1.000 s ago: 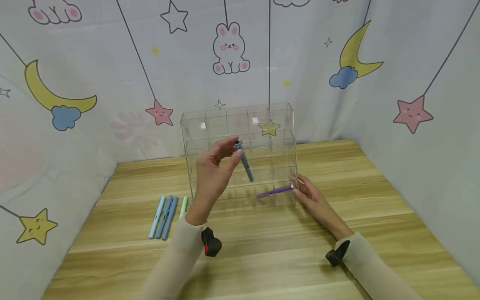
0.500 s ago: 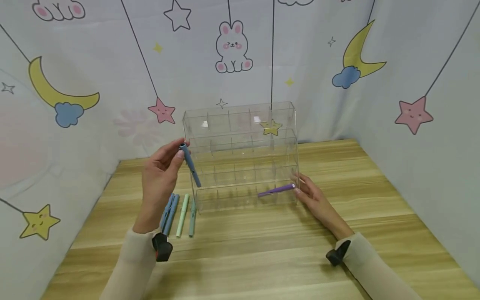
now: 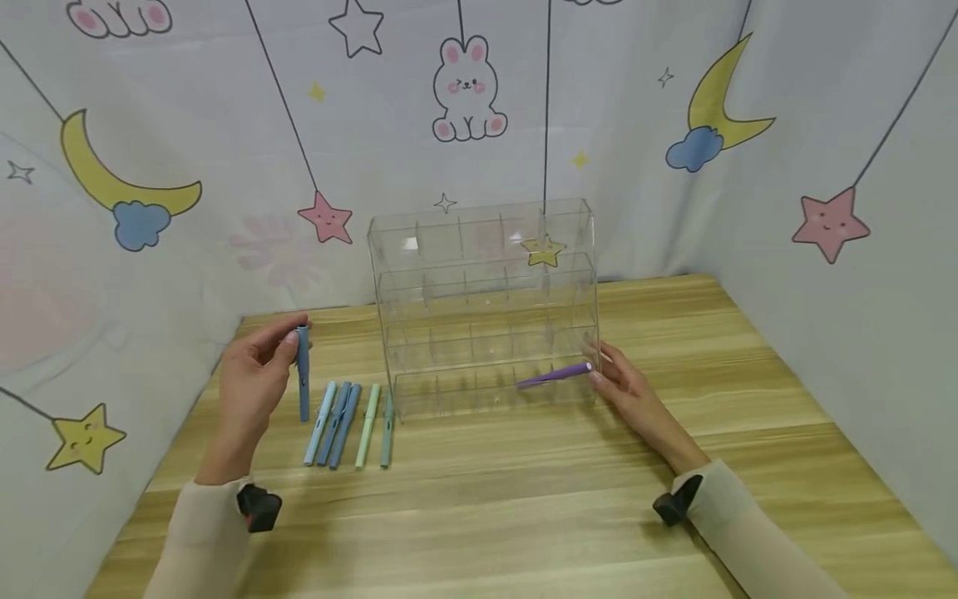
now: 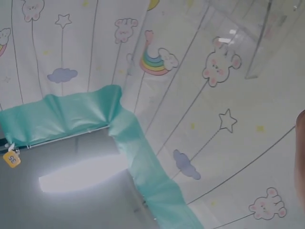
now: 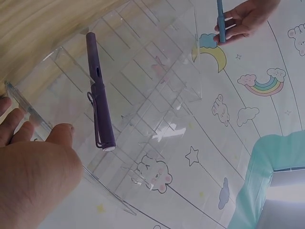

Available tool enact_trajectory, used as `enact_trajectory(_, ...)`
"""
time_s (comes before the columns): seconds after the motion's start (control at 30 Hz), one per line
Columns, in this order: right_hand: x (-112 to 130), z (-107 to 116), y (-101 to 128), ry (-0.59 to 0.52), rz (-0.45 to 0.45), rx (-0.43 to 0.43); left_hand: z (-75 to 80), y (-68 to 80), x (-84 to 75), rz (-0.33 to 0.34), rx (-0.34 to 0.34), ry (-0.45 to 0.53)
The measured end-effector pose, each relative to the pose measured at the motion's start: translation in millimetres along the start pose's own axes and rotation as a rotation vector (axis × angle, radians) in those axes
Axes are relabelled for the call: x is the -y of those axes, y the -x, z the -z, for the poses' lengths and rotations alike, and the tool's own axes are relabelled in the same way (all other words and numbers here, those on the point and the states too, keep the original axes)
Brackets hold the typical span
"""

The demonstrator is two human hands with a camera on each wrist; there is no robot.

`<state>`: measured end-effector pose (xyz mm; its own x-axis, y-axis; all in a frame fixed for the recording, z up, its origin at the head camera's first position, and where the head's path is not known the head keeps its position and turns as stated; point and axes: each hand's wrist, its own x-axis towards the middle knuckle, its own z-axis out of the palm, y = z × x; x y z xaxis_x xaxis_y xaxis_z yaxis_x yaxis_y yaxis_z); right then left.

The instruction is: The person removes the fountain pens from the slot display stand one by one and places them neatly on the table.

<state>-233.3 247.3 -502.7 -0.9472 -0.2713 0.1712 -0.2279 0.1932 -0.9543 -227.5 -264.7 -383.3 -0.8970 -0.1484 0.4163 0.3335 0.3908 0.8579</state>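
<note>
My left hand (image 3: 250,378) pinches a blue pen (image 3: 303,373) near its top, hanging upright just above the table, left of the row of pens. The same hand (image 5: 245,19) and blue pen (image 5: 220,19) show far off in the right wrist view. My right hand (image 3: 624,391) rests with its fingers against the right side of the clear acrylic organiser (image 3: 486,308). A purple pen (image 3: 555,375) lies slanted in the organiser's lowest front tier; the purple pen (image 5: 99,95) sits behind the clear wall beside my thumb (image 5: 59,136).
Several pens (image 3: 348,424), blue and pale green, lie side by side on the wooden table (image 3: 524,507) left of the organiser. Cartoon-printed cloth walls (image 3: 823,166) enclose the table on three sides. The left wrist view shows only cloth and ceiling.
My left hand carried the blue pen from in front of the organiser leftward and down to beside the row of pens. The right hand and purple pen stayed put.
</note>
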Motion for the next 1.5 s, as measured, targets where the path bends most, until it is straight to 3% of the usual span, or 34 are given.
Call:
enact_trajectory(0.1,1,1,0,-0.009,0.015,0.004,7.5,-0.6,11.0,0.054,0.007,-0.007)
enact_trajectory(0.4,0,2,-1,-0.011,0.037,0.009,16.4,-7.8,40.6,0.122,-0.009,-0.138)
enact_trajectory(0.63,2,1,0,-0.015,0.033,0.011,17.3,-10.9,74.5,0.221,0.132,-0.346)
enact_trajectory(0.83,1,1,0,-0.007,0.022,0.008,10.2,-14.5,93.1,0.270,0.157,-0.399)
enact_trajectory(1.17,2,-2,0,-0.015,0.036,0.012,-0.4,-12.7,107.1,0.317,0.174,-0.485)
enact_trajectory(1.5,3,-1,1,-0.010,0.025,0.004,-7.2,-11.3,105.6,0.275,0.129,-0.557)
